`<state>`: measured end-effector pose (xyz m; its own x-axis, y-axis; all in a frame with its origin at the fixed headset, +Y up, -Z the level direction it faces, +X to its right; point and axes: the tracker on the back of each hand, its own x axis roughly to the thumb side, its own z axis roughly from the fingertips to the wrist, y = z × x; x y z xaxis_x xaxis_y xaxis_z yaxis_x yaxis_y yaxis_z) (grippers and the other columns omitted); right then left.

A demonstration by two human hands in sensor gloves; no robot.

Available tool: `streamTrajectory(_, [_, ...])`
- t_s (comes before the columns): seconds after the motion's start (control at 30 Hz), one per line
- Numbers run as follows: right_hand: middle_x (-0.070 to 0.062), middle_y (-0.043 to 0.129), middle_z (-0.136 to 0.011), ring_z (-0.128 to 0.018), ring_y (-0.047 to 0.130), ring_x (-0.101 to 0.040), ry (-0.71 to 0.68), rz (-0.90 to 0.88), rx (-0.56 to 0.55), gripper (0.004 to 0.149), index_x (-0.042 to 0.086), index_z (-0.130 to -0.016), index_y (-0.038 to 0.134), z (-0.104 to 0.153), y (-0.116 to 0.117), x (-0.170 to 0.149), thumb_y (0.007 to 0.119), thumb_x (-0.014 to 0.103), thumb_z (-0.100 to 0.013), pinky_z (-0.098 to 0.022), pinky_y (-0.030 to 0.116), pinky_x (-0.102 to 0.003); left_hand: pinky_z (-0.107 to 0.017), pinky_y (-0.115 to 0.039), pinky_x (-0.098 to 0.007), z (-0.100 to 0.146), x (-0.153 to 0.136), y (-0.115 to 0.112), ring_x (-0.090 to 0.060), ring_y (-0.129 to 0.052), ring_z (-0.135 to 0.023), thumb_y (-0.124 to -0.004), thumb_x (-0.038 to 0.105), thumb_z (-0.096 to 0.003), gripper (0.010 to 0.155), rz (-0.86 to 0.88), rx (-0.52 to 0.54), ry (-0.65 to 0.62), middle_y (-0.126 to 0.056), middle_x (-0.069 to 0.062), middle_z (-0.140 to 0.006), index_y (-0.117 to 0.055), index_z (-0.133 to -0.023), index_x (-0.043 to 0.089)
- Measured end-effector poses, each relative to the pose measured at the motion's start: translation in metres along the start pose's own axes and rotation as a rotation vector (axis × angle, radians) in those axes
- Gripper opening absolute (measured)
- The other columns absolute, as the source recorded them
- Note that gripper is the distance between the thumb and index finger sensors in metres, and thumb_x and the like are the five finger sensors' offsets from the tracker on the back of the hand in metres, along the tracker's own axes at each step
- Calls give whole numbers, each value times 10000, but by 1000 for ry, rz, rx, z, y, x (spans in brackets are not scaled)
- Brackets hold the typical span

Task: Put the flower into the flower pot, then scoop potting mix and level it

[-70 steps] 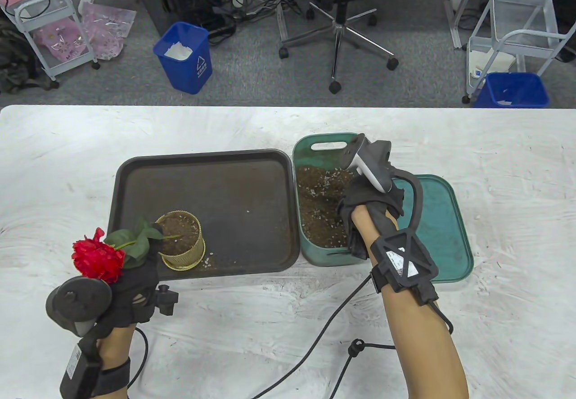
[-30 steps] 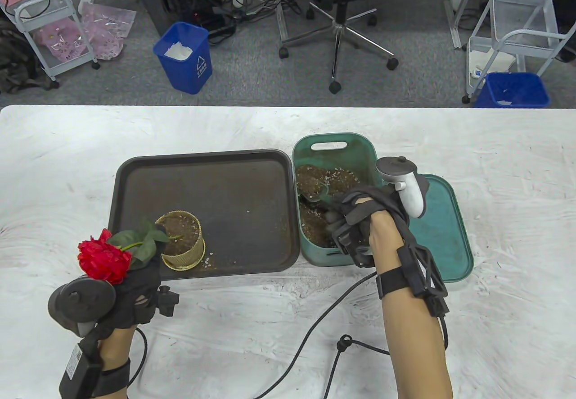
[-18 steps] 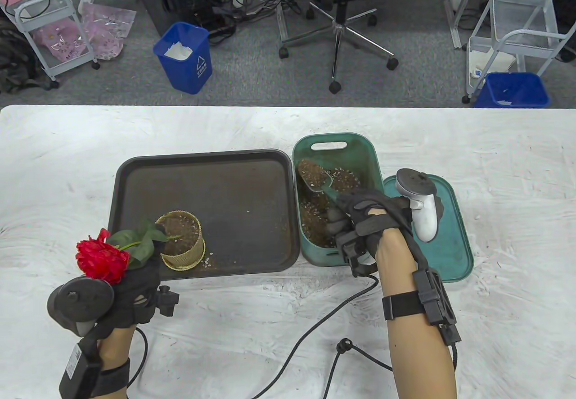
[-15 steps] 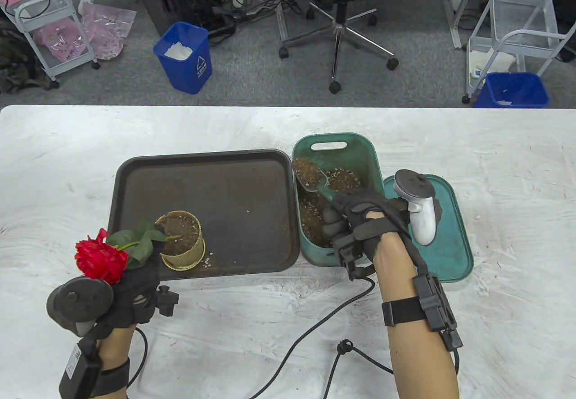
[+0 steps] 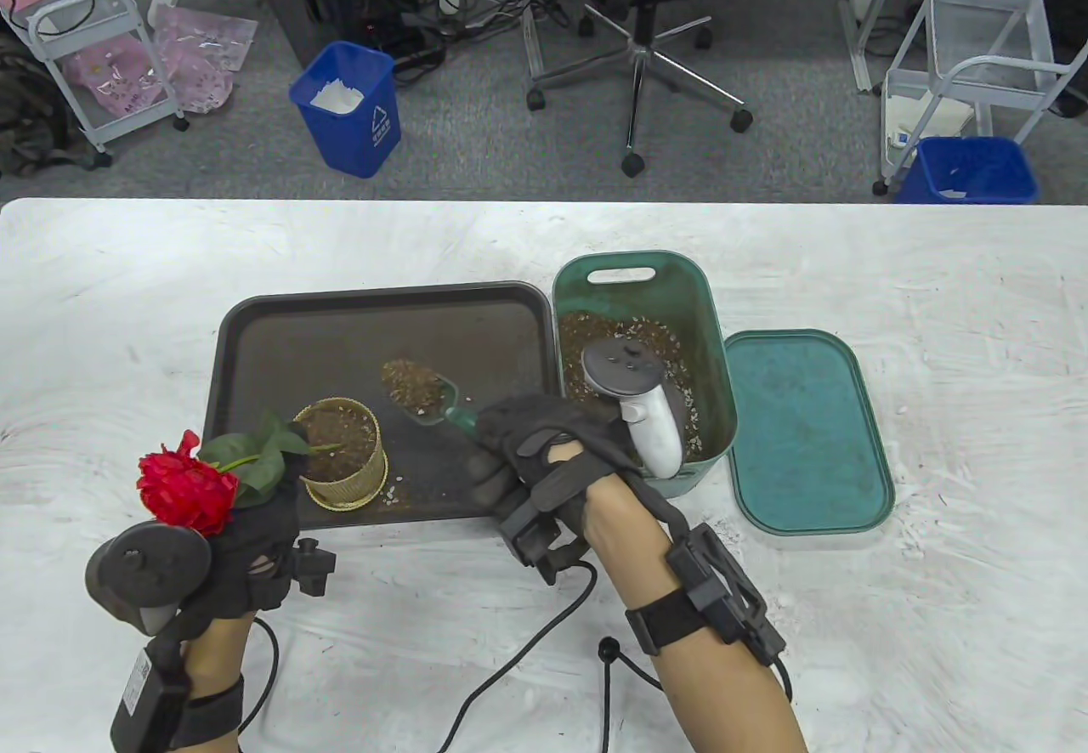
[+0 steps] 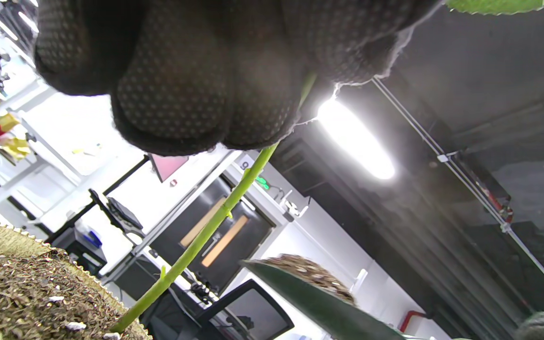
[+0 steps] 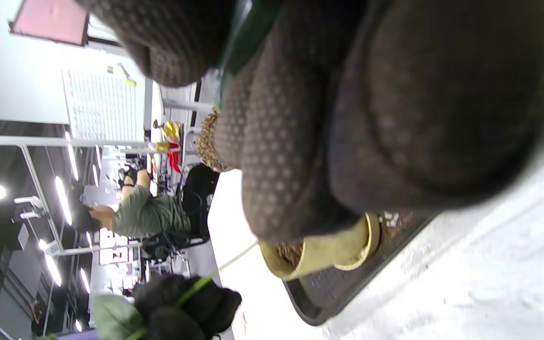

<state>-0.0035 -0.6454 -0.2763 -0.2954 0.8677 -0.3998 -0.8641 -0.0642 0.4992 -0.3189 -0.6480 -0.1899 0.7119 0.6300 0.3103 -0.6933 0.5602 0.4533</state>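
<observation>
Potting mix [image 5: 411, 382] rides a scoop [image 5: 429, 400] gripped by the right hand [image 5: 535, 455], next tipped into the flower pot [image 5: 343, 452] where the left hand [image 5: 255, 532] pinches the flower [image 5: 187, 489] stem.

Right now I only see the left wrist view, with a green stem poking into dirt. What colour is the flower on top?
Observer: The flower is red. Its bloom leans out to the left of the pot, over the white table.
Operator: Where does the dirt come from?
Observer: From a green bin just right of the dark tray. Its lid lies on the table beside it.
Operator: Is the other hand doing something?
Observer: Yes. The right hand grips a green scoop heaped with potting mix, over the tray and just right of the pot.
</observation>
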Motion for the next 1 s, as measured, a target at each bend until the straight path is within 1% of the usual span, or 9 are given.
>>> streamTrajectory(0.2, [-148,996,-556,-252,1106,-290,46,78,27,541,-20,-842,704,-31,31,-8,738,306,-411,-106,983,-396,-442,-872,-439,-1,-4,4,-267,-1053,-439,-758,390,-367,439,3,19,13,-988,9,-653,-892,-761,250])
streamTrajectory(0.27, [-147,996,-552,-247,1103,-288,50,122,20,539,-15,-843,710,-37,36,-8,739,305,-411,-106,979,-397,-441,-874,-436,-1,-6,5,-263,-1055,-435,-757,390,-365,438,8,26,20,-990,10,-649,-894,-757,248])
streamTrajectory(0.37, [-132,1005,-523,-208,1091,-267,33,223,-26,523,8,-836,733,-44,40,-4,737,316,-414,-79,964,-386,-441,-874,-436,-1,-11,7,-264,-1055,-434,-754,394,-364,439,37,31,45,-989,12,-646,-893,-754,247])
streamTrajectory(0.43, [-123,1019,-470,-154,1076,-254,11,287,-83,502,28,-819,772,-45,42,1,745,332,-420,-41,947,-380,-441,-872,-439,-1,-13,6,-266,-1054,-432,-756,399,-367,438,62,31,59,-990,9,-643,-894,-753,243])
streamTrajectory(0.5, [-102,1029,-429,-113,1062,-227,-34,425,-158,492,56,-808,802,-45,46,9,756,352,-418,-11,934,-364,-440,-872,-439,-1,-14,7,-267,-1053,-432,-755,402,-370,438,65,32,65,-989,10,-643,-892,-754,240])
streamTrajectory(0.6, [-87,1038,-380,-69,1042,-209,-94,587,-235,483,80,-793,839,-45,57,21,787,370,-410,19,917,-359,-439,-873,-438,-2,-14,7,-265,-1054,-431,-755,403,-370,438,70,32,71,-989,9,-642,-891,-753,239])
streamTrajectory(0.7, [-81,1043,-352,-45,1027,-205,-161,755,-280,479,94,-785,858,-43,70,30,801,376,-403,32,907,-364,-436,-875,-434,-2,-17,5,-261,-1055,-426,-756,405,-371,437,122,29,105,-990,12,-638,-891,-752,239])
streamTrajectory(0.83, [-84,1049,-347,-44,1020,-207,-241,922,-319,478,104,-788,863,-37,83,36,805,374,-397,29,902,-372,-425,-875,-430,-2,-26,5,-254,-1049,-400,-771,424,-386,438,209,21,166,-991,-3,-624,-889,-760,229])
streamTrajectory(1.0, [-89,1050,-366,-63,1026,-219,-322,1052,-346,485,109,-798,854,-31,96,33,802,374,-395,14,905,-380,-398,-882,-424,-1,-34,5,-241,-1050,-358,-847,445,-403,440,300,50,239,-998,-11,-596,-893,-767,202])
